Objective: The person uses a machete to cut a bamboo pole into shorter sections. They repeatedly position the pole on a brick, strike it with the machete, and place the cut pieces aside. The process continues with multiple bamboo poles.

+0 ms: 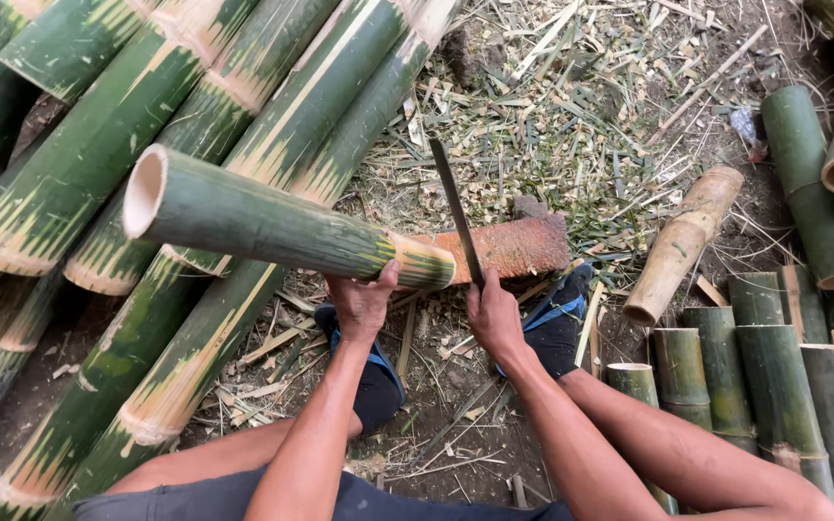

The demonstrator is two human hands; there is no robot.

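Note:
My left hand (362, 301) grips a thick green bamboo section (263, 220) near its cut end, holding it tilted with the hollow open end up at the left. That cut end rests against a reddish wooden chopping block (518, 246). My right hand (494, 314) is closed on the handle of a long dark machete (456, 207), whose blade stands almost upright just right of the bamboo's end. Both of my feet in dark sandals (557, 323) are planted below the block.
Long green bamboo poles (98, 154) lie stacked at the left. Short cut bamboo sections (774, 386) stand at the right, and a pale brownish piece (682, 241) lies beside them. Bamboo shavings and splinters (552, 106) cover the dirt ground.

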